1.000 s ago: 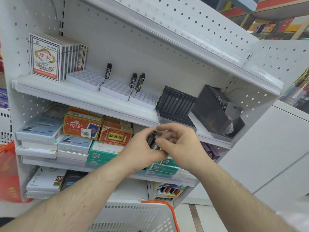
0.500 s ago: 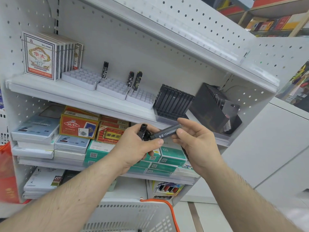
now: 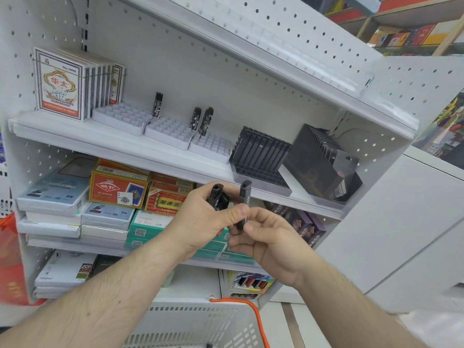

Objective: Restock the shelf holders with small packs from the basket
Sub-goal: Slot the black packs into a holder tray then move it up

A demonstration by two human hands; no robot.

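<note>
While both hands meet below the shelf's front lip, stock on hand reads as follows: right hand (image 3: 273,243) pinches one slim dark pack (image 3: 244,204) upright between thumb and fingertips at its lower end; left hand (image 3: 200,222) grips a small bundle of similar packs (image 3: 217,198), fingers curled round them, thumb touching the single pack. Handling, by estimate: light, rigid, smooth-sided, so liable to slip (a pinch on the two broad faces near mid-length should steer it better than a hold at the very tip). Destination, by estimate: black slotted holder (image 3: 259,156) directly above the hands, its back row already filled, front slots apparently open; a second black holder (image 3: 324,162) sits above and right of the right hand. White grid trays (image 3: 168,131), above and left of the left hand, carry three upright packs. White basket (image 3: 190,325) lies beneath the forearms, rim only, contents cut off. Count of packs in the left hand cannot be made out; print on the packs illegible.
</note>
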